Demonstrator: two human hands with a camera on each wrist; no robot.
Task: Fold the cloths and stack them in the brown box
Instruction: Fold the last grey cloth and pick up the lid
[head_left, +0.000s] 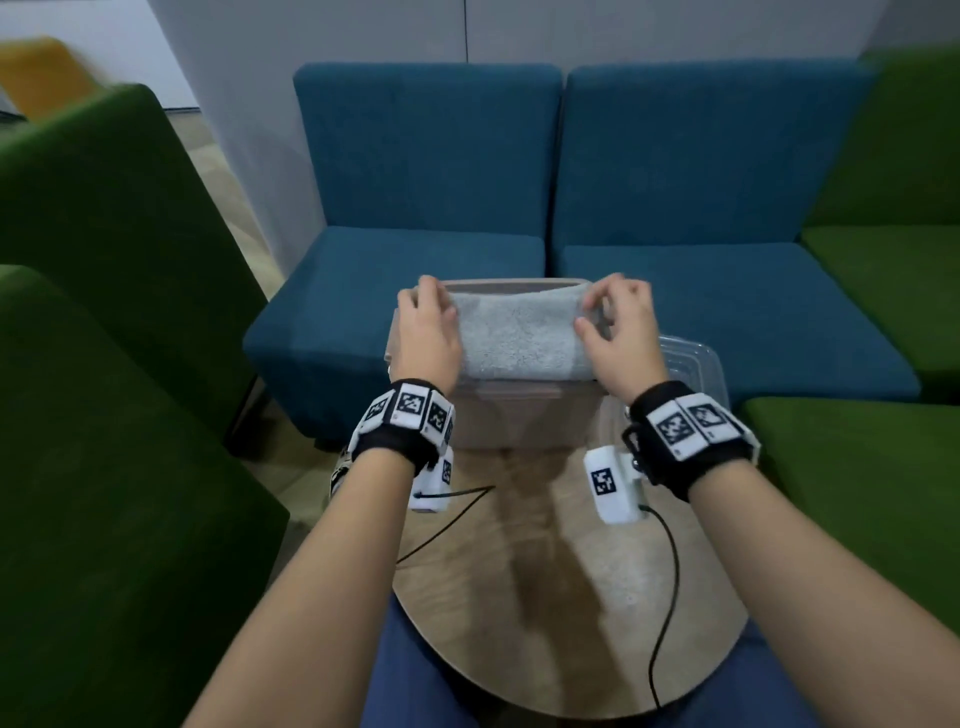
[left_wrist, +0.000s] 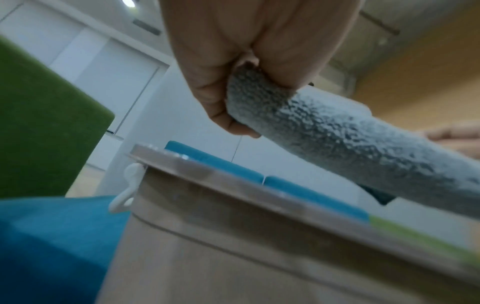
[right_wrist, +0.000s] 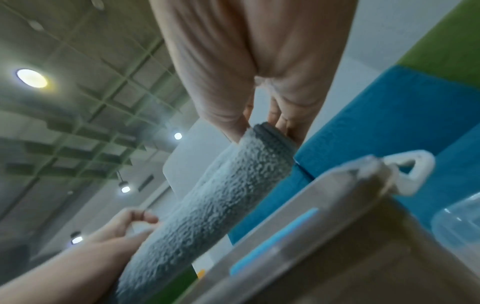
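A folded grey cloth (head_left: 519, 338) hangs flat just above the brown box (head_left: 519, 421), covering its opening. My left hand (head_left: 431, 312) grips the cloth's left end, and my right hand (head_left: 597, 312) pinches the right end between thumb and fingers. In the left wrist view the left hand's fingers (left_wrist: 215, 98) curl round the thick folded cloth (left_wrist: 350, 144) above the box's rim (left_wrist: 233, 183). The right wrist view has the right hand's fingertips (right_wrist: 283, 125) on the cloth (right_wrist: 221, 195), clear of the box (right_wrist: 337, 226). The box's inside is hidden.
The box stands at the far edge of a round wooden table (head_left: 571, 597). A clear plastic lid (head_left: 696, 358) lies to its right. Blue sofa seats (head_left: 415, 270) are behind, green chairs (head_left: 104, 415) at both sides. Wrist cables (head_left: 670, 571) trail over the table.
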